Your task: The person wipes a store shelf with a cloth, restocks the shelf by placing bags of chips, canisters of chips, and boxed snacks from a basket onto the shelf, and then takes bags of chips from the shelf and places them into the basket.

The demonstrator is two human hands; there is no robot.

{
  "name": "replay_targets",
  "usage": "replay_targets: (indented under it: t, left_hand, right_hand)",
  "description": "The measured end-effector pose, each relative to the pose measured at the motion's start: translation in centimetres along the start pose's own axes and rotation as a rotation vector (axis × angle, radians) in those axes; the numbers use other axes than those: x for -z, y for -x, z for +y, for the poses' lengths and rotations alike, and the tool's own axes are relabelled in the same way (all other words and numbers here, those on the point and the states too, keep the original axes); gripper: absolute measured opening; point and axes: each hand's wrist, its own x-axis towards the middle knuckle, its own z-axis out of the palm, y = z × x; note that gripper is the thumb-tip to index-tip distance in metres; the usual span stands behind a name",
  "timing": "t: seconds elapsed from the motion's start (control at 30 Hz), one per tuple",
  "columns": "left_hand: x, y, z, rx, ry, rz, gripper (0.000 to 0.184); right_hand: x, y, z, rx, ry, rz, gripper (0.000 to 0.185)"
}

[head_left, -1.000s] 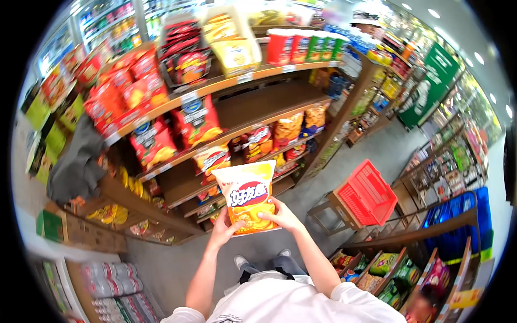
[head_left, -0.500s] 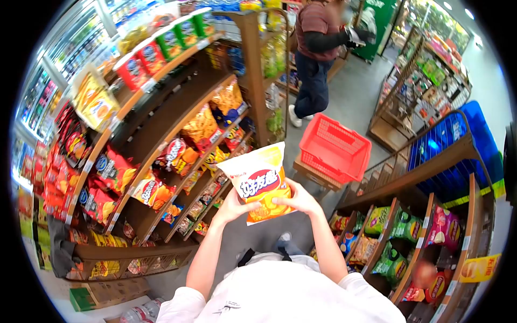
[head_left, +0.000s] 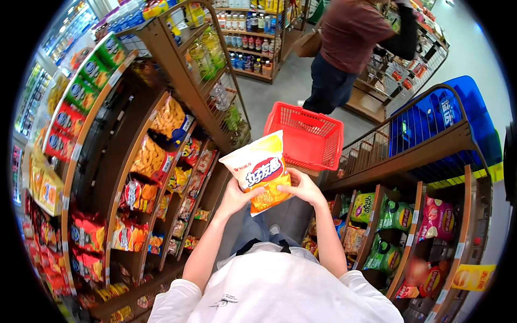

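A white and orange snack bag (head_left: 262, 171) with large blue and red lettering is held up in front of my chest. On its lower left side my left hand (head_left: 239, 196) grips it, thumb across the front. My right hand (head_left: 300, 187) grips the opposite edge, its thumb also on the front face. The bag tilts slightly, and the fingers behind it are hidden. Just beyond it stands a red shopping basket (head_left: 335, 141) with nothing visible inside; the bag overlaps its near left corner in view.
Snack shelves (head_left: 121, 204) line the left, and another rack with green chip bags (head_left: 396, 214) stands at the right. Blue crates (head_left: 425, 121) sit behind that rack. A person in a dark red shirt (head_left: 347, 37) stands beyond the basket. Drink shelves (head_left: 250, 40) are farther back.
My view has moved forward along the aisle, so the basket appears closer. The person ahead has shifted right and appears larger. Both hands still hold the snack bag.
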Motion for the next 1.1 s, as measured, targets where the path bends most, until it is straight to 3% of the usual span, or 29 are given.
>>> replay_targets:
  t: [0.07, 0.23, 0.27, 0.47, 0.6, 0.67, 0.73, 0.83, 0.97, 1.1]
  left_hand:
    - [0.1, -3.2, -1.2, -0.027, 0.004, 0.028, 0.055]
    - [-0.1, -11.0, -4.4, -0.133, -0.017, 0.04, 0.053]
    - [0.1, -12.5, -5.6, -0.126, -0.179, 0.034, 0.053]
    - [-2.1, -17.8, -6.2, 0.01, -0.005, -0.059, 0.055]
    - [-3.1, -20.0, -4.2, -0.009, -0.24, -0.063, 0.052]
    - [-4.4, -21.0, -6.6, -0.044, -0.21, -0.03, 0.055]
    - [-5.7, -21.8, -7.6, 0.123, 0.035, 0.077, 0.062]
    - [-6.1, -23.5, -9.7, 0.135, 0.049, 0.103, 0.074]
    - [-5.5, -25.9, -18.1, 0.221, -0.214, 0.124, 0.078]
    - [-5.8, -26.4, -18.8, 0.412, -0.261, 0.205, 0.085]
  right_hand:
    - [1.3, -2.3, 0.4, 0.074, 0.014, 0.161, 0.067]
    - [3.7, -8.0, -0.6, 0.014, 0.219, 0.434, 0.053]
    - [4.2, -9.3, -0.7, 0.014, 0.208, 0.473, 0.05]
    - [8.0, -14.5, 0.8, -0.092, 0.142, 0.609, 0.036]
    - [10.8, -17.1, 1.0, -0.103, 0.132, 0.638, 0.035]
    - [12.6, -18.7, 2.5, -0.08, 0.103, 0.651, 0.035]
    - [14.3, -20.7, 4.7, -0.06, 0.119, 0.621, 0.035]
    - [16.9, -24.4, 10.3, -0.075, 0.148, 0.548, 0.036]
    - [17.5, -28.4, 15.4, -0.109, 0.133, 0.461, 0.036]
    - [16.5, -30.2, 18.7, -0.186, 0.097, 0.421, 0.042]
